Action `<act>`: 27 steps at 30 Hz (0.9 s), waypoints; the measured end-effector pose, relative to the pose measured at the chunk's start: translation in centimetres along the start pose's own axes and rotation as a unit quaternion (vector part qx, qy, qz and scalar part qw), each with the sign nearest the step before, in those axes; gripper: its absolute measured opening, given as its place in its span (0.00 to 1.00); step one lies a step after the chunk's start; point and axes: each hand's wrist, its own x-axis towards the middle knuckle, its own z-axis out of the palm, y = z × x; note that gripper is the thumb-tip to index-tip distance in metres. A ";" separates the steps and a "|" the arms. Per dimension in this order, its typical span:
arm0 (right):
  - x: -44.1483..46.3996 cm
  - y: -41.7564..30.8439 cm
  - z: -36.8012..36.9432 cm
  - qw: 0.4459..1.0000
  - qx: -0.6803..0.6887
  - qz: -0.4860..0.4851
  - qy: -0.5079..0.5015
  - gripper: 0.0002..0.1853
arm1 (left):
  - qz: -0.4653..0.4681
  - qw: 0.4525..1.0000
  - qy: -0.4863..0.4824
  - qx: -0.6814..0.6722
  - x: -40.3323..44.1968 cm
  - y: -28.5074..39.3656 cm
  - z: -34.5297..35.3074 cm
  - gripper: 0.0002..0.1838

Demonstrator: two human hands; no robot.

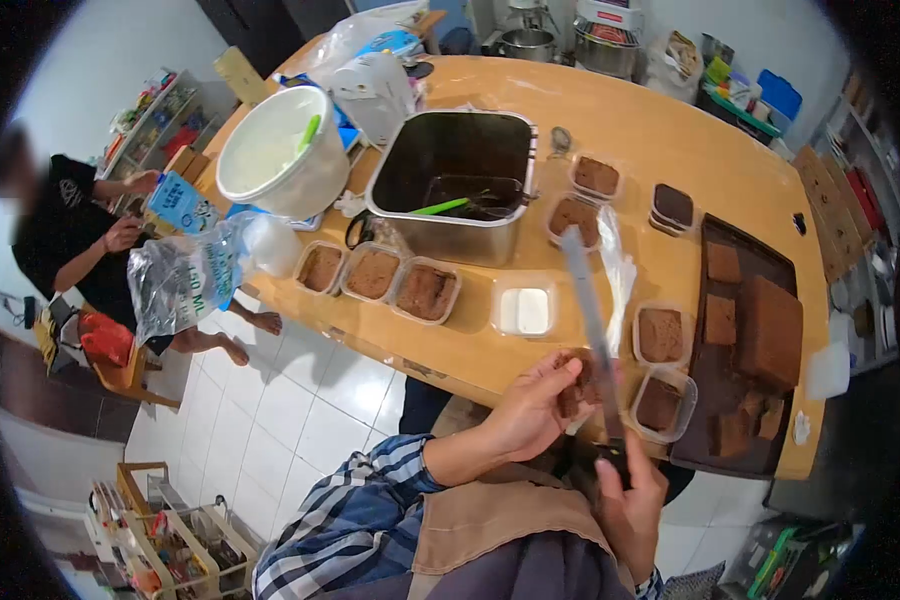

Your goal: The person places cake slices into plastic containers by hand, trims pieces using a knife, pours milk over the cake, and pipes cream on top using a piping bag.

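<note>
My left hand (525, 415) is closed around a small piece of chocolate cake (573, 400) at the table's front edge. In my right hand (632, 505) is the dark handle of a long knife (592, 310), its blade pointing up and away, just beside the cake piece. A clear plastic tub with white cream (525, 311) sits beyond my left hand. Close to my right hand stands a cake-filled tub (660, 404), with another cake tub (661, 335) behind it. To the right, a dark tray (715, 388) bears a large cake block (769, 335) and several smaller pieces.
A deep metal pan (455, 240) holding dark liquid and a green-handled tool stands mid-table. Left of it are a white bucket (290, 185) and several cake tubs (372, 272). Clear plastic (618, 275) lies near the blade. Another person (70, 230) holds a blue package (182, 203) at left.
</note>
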 end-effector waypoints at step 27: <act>2.1 8.2 -6.5 0.875 -0.386 0.093 0.277 0.22 | -0.005 1.000 0.011 -0.005 -0.1 1.0 -0.3 0.16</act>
